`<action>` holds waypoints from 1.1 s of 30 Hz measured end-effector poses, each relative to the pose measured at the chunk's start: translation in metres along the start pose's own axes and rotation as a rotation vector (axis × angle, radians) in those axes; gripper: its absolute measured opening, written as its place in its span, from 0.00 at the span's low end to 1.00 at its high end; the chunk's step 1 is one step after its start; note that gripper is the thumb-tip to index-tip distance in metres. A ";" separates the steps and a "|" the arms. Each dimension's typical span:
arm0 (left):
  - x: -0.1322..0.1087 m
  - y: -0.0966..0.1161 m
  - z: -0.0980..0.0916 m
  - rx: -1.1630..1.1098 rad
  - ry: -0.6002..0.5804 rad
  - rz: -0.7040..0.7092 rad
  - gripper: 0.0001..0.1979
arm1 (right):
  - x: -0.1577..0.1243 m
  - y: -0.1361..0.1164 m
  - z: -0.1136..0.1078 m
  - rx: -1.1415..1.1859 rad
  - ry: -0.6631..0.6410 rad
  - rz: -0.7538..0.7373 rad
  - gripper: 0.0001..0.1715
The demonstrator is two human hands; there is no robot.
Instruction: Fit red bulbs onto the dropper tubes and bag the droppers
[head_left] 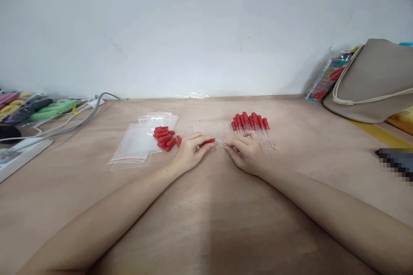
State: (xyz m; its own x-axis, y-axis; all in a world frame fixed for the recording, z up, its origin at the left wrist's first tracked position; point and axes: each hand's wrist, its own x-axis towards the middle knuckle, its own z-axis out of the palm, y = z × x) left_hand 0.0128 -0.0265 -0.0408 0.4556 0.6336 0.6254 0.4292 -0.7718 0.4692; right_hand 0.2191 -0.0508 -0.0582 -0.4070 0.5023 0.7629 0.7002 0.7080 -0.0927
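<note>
Head view: right of the plastic bags (130, 141), my left hand (189, 152) pinches a red bulb (210, 141) that seems to meet a clear tube (220, 142) gripped by my right hand (249, 153), where sideways pressure could crack the tube or make it slip.

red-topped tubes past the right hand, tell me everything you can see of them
The red-topped tubes lie close together on the table, in a fanned row past the right hand. Each has a red, rubbery-looking bulb at the end nearer the wall and a thin, clear shaft running the other way. The hand hides parts of some; whether it touches any is unclear.
</note>
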 end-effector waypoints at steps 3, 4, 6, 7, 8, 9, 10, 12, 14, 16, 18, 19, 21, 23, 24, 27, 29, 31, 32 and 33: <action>0.000 -0.001 0.001 -0.015 0.019 -0.038 0.08 | 0.000 0.000 -0.001 0.024 -0.027 -0.010 0.06; 0.000 -0.001 0.001 -0.020 0.019 -0.044 0.07 | 0.001 0.000 -0.002 0.036 -0.038 -0.010 0.06; -0.001 -0.001 0.000 -0.033 0.004 -0.043 0.06 | 0.001 0.001 -0.003 0.062 -0.065 -0.006 0.06; -0.001 -0.001 0.000 -0.041 -0.007 -0.034 0.06 | 0.001 0.001 -0.004 0.075 -0.081 -0.004 0.06; -0.001 0.000 -0.001 -0.051 -0.019 -0.023 0.06 | 0.001 0.001 -0.004 0.088 -0.097 -0.005 0.07; -0.002 0.000 -0.002 -0.060 -0.030 -0.010 0.05 | 0.001 0.002 -0.004 0.101 -0.113 -0.007 0.07; -0.002 0.000 -0.003 -0.068 -0.040 0.004 0.05 | 0.001 0.003 -0.005 0.115 -0.126 -0.011 0.07; -0.002 0.001 -0.004 -0.081 -0.069 0.036 0.06 | 0.002 0.005 -0.005 0.143 -0.153 -0.019 0.08; -0.002 0.002 -0.006 -0.085 -0.106 0.057 0.06 | 0.002 0.007 -0.005 0.160 -0.173 -0.023 0.09; -0.002 0.003 -0.007 -0.076 -0.146 0.063 0.06 | 0.002 0.009 -0.005 0.161 -0.193 -0.028 0.09; -0.002 0.004 -0.007 -0.056 -0.176 0.058 0.07 | 0.002 0.010 -0.005 0.144 -0.196 -0.040 0.10; -0.003 0.004 -0.007 -0.044 -0.184 0.057 0.07 | 0.003 0.010 -0.005 0.130 -0.191 -0.045 0.10; -0.003 0.004 -0.006 -0.016 -0.180 0.052 0.07 | 0.004 0.008 -0.006 0.089 -0.174 -0.045 0.10; -0.003 0.004 -0.006 0.008 -0.167 0.053 0.07 | 0.005 0.005 -0.008 0.046 -0.173 -0.040 0.11; -0.003 0.004 -0.005 0.016 -0.166 0.057 0.08 | 0.006 0.003 -0.008 0.028 -0.179 -0.039 0.11; -0.003 0.003 -0.004 0.029 -0.191 0.077 0.08 | 0.008 -0.001 -0.009 -0.010 -0.192 -0.046 0.13; -0.003 0.003 -0.004 0.031 -0.209 0.090 0.09 | 0.009 -0.003 -0.008 -0.028 -0.192 -0.053 0.14; -0.003 0.003 -0.003 0.034 -0.221 0.101 0.09 | 0.008 -0.003 -0.006 -0.039 -0.193 -0.063 0.15; -0.004 0.002 -0.003 0.037 -0.224 0.104 0.09 | 0.008 -0.003 -0.004 -0.041 -0.193 -0.064 0.15; -0.004 0.002 -0.003 0.041 -0.225 0.105 0.09 | 0.008 -0.003 -0.003 -0.040 -0.194 -0.063 0.15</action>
State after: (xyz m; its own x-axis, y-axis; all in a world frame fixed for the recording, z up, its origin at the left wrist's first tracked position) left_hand 0.0097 -0.0310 -0.0404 0.6594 0.5498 0.5128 0.3994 -0.8340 0.3806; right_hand 0.2154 -0.0506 -0.0502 -0.5535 0.5468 0.6282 0.6908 0.7228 -0.0206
